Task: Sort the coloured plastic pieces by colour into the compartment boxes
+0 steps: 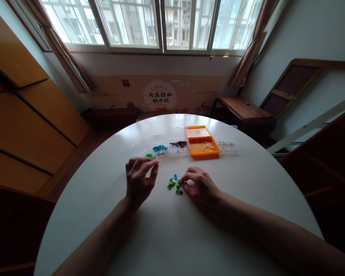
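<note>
A small pile of mixed building bricks point(171, 184), in green, blue, yellow and dark brown, lies on the white table between my hands. My right hand point(201, 184) rests at the pile's right side, thumb and forefinger pinched at its edge; whatever they hold is too small to name. Raised beside a clear box with green bricks point(151, 156) is my left hand point(140, 177). Its thumb and forefinger tips meet in a pinch, and I cannot make out anything between them. This hand partly hides the green bricks' box.
Behind the hands stand open clear boxes with blue bricks point(160, 148), dark brown pieces point(179, 144) and yellow pieces point(225, 144). An open orange box point(204, 153) holds pale pieces. The round white table point(166, 237) curves away towards a window and a wooden stool point(244, 106).
</note>
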Tool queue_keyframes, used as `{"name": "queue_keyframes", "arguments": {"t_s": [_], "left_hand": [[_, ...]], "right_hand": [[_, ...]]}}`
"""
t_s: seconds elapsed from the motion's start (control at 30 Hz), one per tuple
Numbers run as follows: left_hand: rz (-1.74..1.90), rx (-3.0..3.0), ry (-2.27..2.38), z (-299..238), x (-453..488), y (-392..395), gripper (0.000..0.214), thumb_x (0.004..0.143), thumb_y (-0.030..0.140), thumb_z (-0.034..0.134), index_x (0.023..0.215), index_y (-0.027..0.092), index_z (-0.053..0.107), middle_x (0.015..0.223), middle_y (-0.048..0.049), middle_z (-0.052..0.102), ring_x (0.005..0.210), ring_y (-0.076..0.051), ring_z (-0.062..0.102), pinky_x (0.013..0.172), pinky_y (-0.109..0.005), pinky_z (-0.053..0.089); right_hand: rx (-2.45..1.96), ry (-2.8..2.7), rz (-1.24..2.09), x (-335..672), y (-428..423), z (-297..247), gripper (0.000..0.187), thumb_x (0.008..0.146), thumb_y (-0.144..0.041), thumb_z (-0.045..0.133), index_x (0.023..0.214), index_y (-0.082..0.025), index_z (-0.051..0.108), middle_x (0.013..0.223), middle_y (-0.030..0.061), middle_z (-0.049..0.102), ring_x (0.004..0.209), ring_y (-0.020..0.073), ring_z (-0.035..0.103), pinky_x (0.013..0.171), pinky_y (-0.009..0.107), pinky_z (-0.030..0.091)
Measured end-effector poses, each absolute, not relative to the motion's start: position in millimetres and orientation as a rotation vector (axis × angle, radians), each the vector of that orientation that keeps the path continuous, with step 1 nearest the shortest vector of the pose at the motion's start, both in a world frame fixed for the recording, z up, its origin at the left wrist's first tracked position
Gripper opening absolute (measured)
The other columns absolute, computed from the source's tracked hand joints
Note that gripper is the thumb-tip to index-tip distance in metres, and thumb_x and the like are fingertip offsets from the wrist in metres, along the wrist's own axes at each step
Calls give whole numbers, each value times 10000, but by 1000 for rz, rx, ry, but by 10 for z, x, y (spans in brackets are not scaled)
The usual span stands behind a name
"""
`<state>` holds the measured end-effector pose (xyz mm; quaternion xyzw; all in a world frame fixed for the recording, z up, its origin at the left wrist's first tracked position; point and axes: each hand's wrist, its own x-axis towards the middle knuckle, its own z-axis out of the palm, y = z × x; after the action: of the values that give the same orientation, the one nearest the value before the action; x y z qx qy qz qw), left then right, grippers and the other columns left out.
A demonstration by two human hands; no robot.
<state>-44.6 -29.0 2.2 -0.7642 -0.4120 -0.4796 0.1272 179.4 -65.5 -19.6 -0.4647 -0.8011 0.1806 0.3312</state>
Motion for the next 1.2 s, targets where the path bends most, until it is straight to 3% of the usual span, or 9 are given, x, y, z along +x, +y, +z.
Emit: {"name": "queue_keyframes", "arguments": {"t_s": [0.13,0.37,0.5,0.83,1.1,1.2], "left_hand": [[-1364,-2267,-1139,12,-414,-302,56,806,188,655,837,231,674,822,-25,663,840,-197,562,779,-357,421],[-1208,-2447,-871,44,-359,-401,100,778,211,697,862,248,656,808,-11,669,843,-193,564,772,-348,405],[-1135,-2517,-727,68,-329,-454,171,762,260,730,909,241,645,815,-9,673,857,-191,571,794,-349,403],[-1106,-2544,-644,72,-287,-492,139,791,160,692,897,232,637,804,5,687,828,-171,584,790,-343,389],[-1402,-2332,-1103,34,-387,-340,5,800,218,687,801,217,692,773,-16,679,789,-174,578,760,-325,444],[-1492,-2076,-1409,9,-501,-224,111,825,279,662,834,185,720,792,-38,678,769,-176,583,749,-318,472]], "right_hand": [[-1229,-2124,444,1790,-655,-212,100,784,-118,636,793,-192,702,811,47,617,781,174,556,776,321,441],[-1105,-1838,811,1732,-646,-102,68,835,-220,620,800,-188,669,774,11,587,652,111,536,618,233,441],[-1099,-1687,873,1643,-705,-74,94,837,-258,621,785,-187,653,747,4,564,649,112,534,606,234,437],[-1044,-1605,959,1617,-772,-116,80,824,-256,636,792,-183,646,733,-3,558,636,110,540,579,230,429],[-1051,-1629,786,1651,-735,-178,66,809,-154,610,816,-185,667,726,-1,593,662,115,529,644,244,427],[-1024,-1638,771,1667,-746,-189,81,805,-136,604,814,-188,665,734,0,592,673,118,527,646,244,431]]}}
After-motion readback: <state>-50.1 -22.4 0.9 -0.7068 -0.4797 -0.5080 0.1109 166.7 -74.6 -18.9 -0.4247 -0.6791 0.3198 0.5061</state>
